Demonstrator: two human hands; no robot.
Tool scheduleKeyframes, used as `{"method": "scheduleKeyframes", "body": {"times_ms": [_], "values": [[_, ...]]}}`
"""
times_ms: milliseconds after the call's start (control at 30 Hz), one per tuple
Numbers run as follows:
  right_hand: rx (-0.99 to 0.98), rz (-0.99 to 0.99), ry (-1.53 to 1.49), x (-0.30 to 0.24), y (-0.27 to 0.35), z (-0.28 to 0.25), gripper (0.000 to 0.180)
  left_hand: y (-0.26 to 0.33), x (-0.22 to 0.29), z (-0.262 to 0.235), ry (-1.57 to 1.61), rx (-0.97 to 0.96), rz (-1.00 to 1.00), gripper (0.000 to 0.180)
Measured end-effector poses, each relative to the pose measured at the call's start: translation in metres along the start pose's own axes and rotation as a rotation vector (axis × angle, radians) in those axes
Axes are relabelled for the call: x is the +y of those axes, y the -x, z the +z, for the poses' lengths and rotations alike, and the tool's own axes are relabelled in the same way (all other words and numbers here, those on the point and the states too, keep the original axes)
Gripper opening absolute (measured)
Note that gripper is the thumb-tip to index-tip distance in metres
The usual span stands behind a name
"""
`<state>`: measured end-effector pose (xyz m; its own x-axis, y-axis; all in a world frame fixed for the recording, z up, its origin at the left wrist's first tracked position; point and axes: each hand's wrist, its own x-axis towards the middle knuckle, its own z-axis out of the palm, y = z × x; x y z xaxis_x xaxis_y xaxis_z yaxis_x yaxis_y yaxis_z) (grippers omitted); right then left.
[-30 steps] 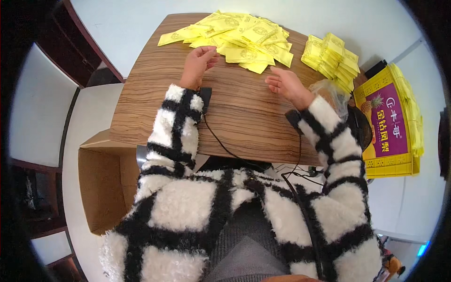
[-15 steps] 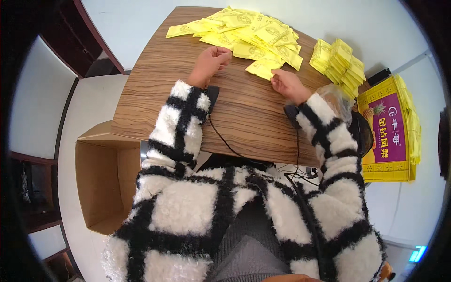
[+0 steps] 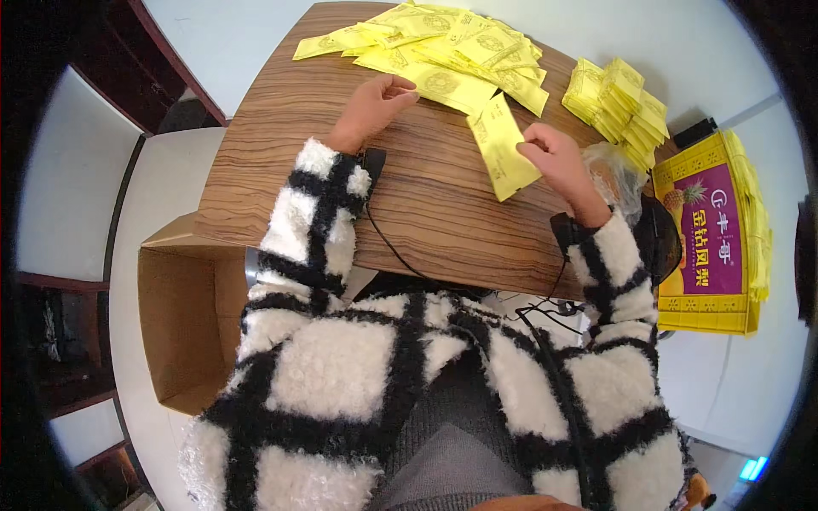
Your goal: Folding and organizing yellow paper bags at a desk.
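A wooden table (image 3: 264, 145) with dark, wavy grain is set against a white wall (image 3: 596, 34), and its top is left bare in the middle and along the left side. At its far edge a loose pile of yellow packets (image 3: 443, 43) is spread, overlapping at many angles; to the right of it, a neater group of stacked packets (image 3: 618, 102) is placed. One yellow packet (image 3: 498, 140) is held slantwise by the right hand (image 3: 554, 162), its right edge pinched between thumb and fingers, just in front of the pile. The left hand (image 3: 375, 106) is held at the pile's near edge, thumb and forefinger brought close together; whether a packet is gripped there cannot be told. A clear plastic bag (image 3: 626, 192) is seen by the right forearm. Beyond the table's right side, a yellow crate (image 3: 703, 311) with a purple panel is filled with more yellow packets (image 3: 754, 213). At the left, an open cardboard box (image 3: 183, 341) is set below table height, above a pale floor (image 3: 166, 183). Farther left, a dark-framed doorway (image 3: 128, 72) is seen.
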<state>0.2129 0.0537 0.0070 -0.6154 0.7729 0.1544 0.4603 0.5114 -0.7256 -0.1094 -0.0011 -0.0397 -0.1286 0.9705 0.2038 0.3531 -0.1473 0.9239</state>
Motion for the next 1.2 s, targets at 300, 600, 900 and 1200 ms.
{"method": "scheduleKeyframes", "body": {"times_ms": [300,600,900,1200], "values": [[0.067,-0.574,0.515,-0.035,0.012,0.003,0.013,-0.005,0.001,0.001,0.055,0.087,0.001,0.030],[-0.121,-0.171,0.275,-0.013,-0.029,0.006,0.017,0.003,0.012,0.009,-0.163,-0.038,0.013,0.038],[-0.039,-0.170,0.496,0.018,-0.110,0.066,0.048,0.015,0.010,0.037,-0.494,-0.316,0.246,0.046],[-0.288,-0.080,0.264,-0.048,-0.125,0.128,0.048,0.055,-0.005,0.000,-0.644,-0.370,0.404,0.055]]}}
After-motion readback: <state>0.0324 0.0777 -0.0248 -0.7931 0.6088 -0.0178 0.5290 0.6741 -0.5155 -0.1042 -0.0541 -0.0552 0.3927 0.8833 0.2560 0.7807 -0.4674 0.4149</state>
